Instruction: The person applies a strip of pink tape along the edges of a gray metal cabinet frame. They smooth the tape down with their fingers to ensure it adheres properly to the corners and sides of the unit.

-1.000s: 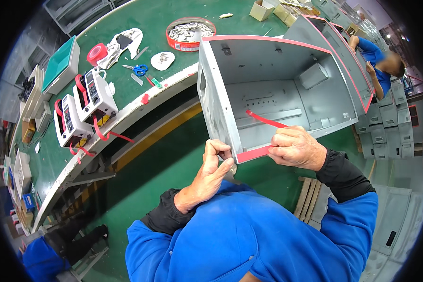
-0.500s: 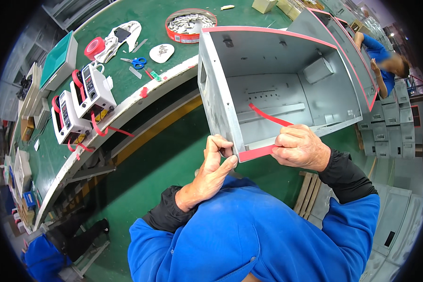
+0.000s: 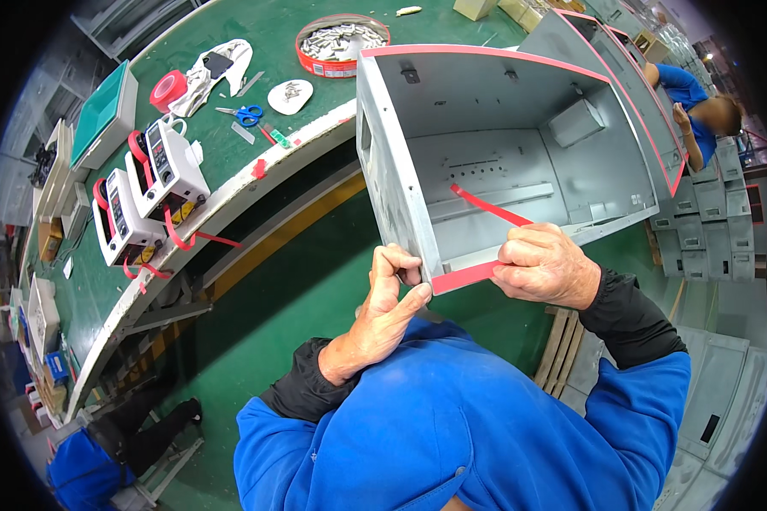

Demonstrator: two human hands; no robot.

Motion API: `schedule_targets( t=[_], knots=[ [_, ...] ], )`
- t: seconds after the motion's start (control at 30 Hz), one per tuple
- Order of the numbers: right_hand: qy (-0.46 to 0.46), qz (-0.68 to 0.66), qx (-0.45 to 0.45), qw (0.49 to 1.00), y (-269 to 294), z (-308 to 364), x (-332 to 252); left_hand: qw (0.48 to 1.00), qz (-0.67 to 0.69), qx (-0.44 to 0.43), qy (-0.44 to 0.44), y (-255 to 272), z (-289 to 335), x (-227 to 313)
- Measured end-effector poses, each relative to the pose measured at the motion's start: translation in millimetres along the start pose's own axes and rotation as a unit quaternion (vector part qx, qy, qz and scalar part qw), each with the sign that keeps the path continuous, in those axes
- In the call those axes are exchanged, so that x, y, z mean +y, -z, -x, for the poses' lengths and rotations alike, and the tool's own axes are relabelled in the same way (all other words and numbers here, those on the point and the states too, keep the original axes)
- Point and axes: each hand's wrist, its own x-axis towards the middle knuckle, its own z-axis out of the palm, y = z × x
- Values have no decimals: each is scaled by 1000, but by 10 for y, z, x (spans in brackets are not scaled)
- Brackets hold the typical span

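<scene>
A grey metal box (image 3: 387,175) stands in front of me with its open side up, partly over the bench edge. Along its near rim runs a red tape strip (image 3: 462,278), its end at the near left corner. My left hand (image 3: 375,315) is closed around that corner, the thumb by the tape's end and the fingers curled against the box. With bent fingers, my right hand (image 3: 547,268) pinches the strip farther along the same rim. The strip's loose tail sticks out beyond the right hand, over the box's inside. Red tape also lines the far rim.
On the green bench (image 3: 273,55) at left are two white tape dispensers (image 3: 172,166), blue scissors (image 3: 249,114), a red tape roll (image 3: 169,88) and a round tin of small metal parts (image 3: 341,66). A co-worker (image 3: 706,119) is at far right, another person (image 3: 89,464) at lower left.
The view has shifted very slightly. Both hands keep their places on the box corner and the tape; the strip looks the same.
</scene>
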Motion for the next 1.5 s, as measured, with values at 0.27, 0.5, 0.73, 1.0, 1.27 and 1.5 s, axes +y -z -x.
schedule_targets(
  t=[0.27, 0.5, 0.73, 1.0, 1.27, 1.5],
  knots=[
    [1, 0, -1, 1000, -14, 18, 11, 999, 35, -9, -11, 7, -13, -19],
    [-2, -6, -2, 1000, -19, 20, 14, 1000, 8, -7, -8, 19, -23, -13],
    [-4, -8, -4, 1000, -17, 15, 4, 999, -23, 31, 15, -33, -8, 28],
    [-21, 3, 9, 1000, 51, 51, -8, 986, -127, 91, -53, -162, -59, 5],
    [-185, -66, 59, 979, 473, 538, 218, 986, -97, 89, -98, -183, -93, -47],
    [-253, 10, 87, 963, 766, 1204, 496, 987, -77, 117, -74, -221, -56, -17]
  ],
)
